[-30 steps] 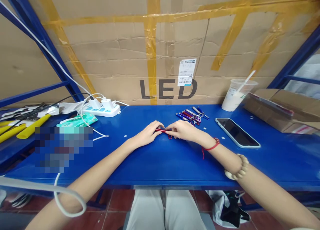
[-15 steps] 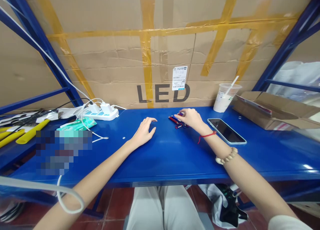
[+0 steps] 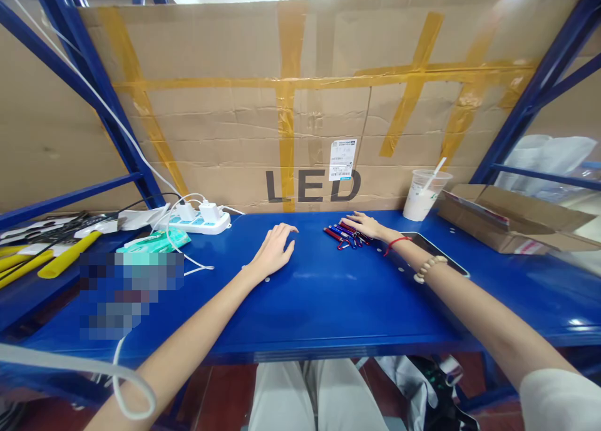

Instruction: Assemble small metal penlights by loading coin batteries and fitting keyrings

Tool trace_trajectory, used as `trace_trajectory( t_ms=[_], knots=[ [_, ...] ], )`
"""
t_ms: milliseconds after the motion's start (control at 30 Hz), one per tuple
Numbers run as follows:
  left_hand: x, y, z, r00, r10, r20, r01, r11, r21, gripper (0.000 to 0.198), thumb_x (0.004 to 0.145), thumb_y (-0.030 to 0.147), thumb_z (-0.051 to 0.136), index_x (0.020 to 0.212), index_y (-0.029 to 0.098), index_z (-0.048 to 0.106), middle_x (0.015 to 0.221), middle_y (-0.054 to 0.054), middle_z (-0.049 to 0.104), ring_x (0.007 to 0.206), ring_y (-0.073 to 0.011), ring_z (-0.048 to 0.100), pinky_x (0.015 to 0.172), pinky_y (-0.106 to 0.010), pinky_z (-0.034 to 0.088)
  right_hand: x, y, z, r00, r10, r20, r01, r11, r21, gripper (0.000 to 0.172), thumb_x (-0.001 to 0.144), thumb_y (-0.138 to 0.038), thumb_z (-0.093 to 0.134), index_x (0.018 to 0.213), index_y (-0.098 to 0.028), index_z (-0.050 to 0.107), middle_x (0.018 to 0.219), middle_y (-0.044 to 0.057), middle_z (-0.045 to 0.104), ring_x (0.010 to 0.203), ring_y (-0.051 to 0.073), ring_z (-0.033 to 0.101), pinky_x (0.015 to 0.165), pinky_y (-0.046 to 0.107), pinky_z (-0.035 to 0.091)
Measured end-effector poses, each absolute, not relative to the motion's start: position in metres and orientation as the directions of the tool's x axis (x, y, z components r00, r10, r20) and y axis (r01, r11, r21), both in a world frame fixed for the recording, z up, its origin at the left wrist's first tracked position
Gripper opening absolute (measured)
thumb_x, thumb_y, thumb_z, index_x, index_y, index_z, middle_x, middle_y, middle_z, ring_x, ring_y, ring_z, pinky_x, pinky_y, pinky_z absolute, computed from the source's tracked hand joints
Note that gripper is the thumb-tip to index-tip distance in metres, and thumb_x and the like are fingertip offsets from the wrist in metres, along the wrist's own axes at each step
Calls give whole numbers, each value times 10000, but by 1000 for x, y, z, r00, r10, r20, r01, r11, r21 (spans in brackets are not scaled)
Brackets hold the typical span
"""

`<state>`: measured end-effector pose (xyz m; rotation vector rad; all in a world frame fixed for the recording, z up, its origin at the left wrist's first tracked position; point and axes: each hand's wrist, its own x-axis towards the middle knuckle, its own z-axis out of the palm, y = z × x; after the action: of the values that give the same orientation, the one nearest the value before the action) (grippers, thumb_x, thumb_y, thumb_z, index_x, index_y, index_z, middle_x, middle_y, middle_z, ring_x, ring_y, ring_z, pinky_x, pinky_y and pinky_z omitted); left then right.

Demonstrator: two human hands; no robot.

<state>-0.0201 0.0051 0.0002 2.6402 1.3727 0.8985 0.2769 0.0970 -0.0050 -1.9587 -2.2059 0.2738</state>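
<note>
Several small red and blue metallic tubes with carabiner clips (image 3: 346,236) lie in a loose row on the blue table (image 3: 310,306). My right hand (image 3: 364,225) is at the right end of this row, palm down, fingers stretched out over its far edge. Whether the fingertips press on the tubes, I cannot tell. My left hand (image 3: 276,251) rests on the table to the left of the row, fingers loosely curved and thumb apart, holding nothing. Beneath my right forearm, a phone (image 3: 422,243) is partly hidden.
A plastic cup with a straw (image 3: 419,196) and an open cardboard box (image 3: 498,224) stand at the right. On the left are a white power strip (image 3: 206,226), cables, a green packet (image 3: 164,238) and yellow-handled tools (image 3: 70,256). A large cardboard sheet (image 3: 225,137) closes off the back.
My right hand has shifted from above the tubes to their right end, its fingers now straighter. More of the row shows. The left hand stays about where it was; the view has tilted up.
</note>
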Motion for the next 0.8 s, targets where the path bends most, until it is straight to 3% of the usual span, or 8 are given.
trace_trajectory(
  t_ms=[167, 367, 500, 800],
  knots=[
    [-19, 5, 2, 455, 740, 495, 734, -626, 262, 238, 863, 181, 378, 1079, 199, 476, 1099, -79, 543, 1028, -230, 497, 885, -395, 386, 246, 82, -13, -191, 981, 27, 960, 192, -206, 872, 745, -761, 365, 1446, -252, 261, 1514, 94, 198, 1380, 348, 157, 1101, 505, 161],
    [-16, 2, 5, 445, 732, 516, 748, -620, 236, 237, 855, 169, 391, 1072, 204, 482, 1116, -72, 547, 1036, -230, 491, 889, -386, 383, 196, 68, -24, -193, 975, 109, 964, 209, -166, 746, 830, -665, 323, 1443, -243, 265, 1504, 111, 227, 1362, 340, 212, 1081, 477, 196],
    [-21, 5, 11, 324, 740, 589, 796, -550, 253, 226, 841, 156, 410, 1046, 192, 499, 1091, -75, 564, 1048, -236, 489, 895, -382, 380, 147, 59, -24, -195, 971, 141, 956, 220, -192, 771, 812, -665, 353, 1436, -217, 285, 1497, 130, 235, 1341, 379, 230, 1067, 492, 195],
    [-39, 14, 19, 63, 734, 676, 839, -406, 363, 199, 799, 139, 446, 975, 184, 529, 1053, -84, 581, 1056, -255, 501, 934, -411, 372, 35, 40, -12, -298, 954, 39, 903, 295, -313, 804, 824, -499, 482, 1472, -165, 143, 1526, 151, 106, 1373, 414, 77, 1076, 507, 160]
  ],
)
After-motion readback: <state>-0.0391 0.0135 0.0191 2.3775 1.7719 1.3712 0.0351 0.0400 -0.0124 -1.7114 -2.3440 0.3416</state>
